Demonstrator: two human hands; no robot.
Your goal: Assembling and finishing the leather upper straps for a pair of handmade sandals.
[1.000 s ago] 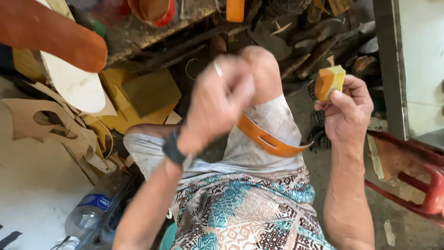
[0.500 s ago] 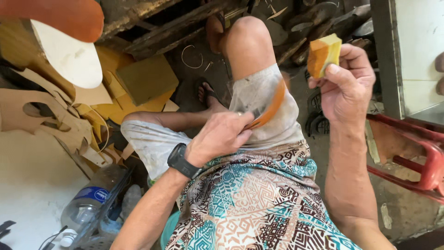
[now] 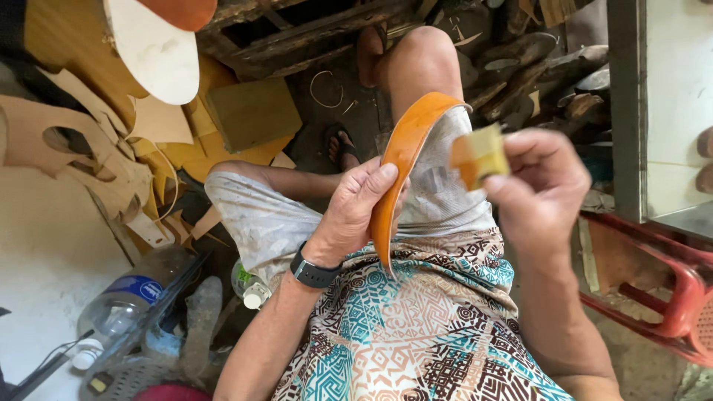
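Note:
My left hand point(image 3: 358, 209) grips a long curved orange leather strip point(image 3: 405, 152) edge-on, above my lap. A black watch sits on that wrist. My right hand point(image 3: 541, 191) pinches a small yellow sponge block point(image 3: 479, 154) stained orange, held just right of the strip without touching it. I am seated, with grey shorts, a patterned shirt and my right knee raised behind the strip.
Tan leather offcuts point(image 3: 82, 141) and yellow pieces point(image 3: 251, 111) lie on the floor at left. A white oval sole shape point(image 3: 152, 48) hangs at upper left. A plastic bottle point(image 3: 122, 301) lies at lower left. A red chair frame point(image 3: 668, 297) stands at right.
My left hand dropped from above the knee to my lap, then turned the orange strip upright. My right hand brought the sponge down and inward beside the strip.

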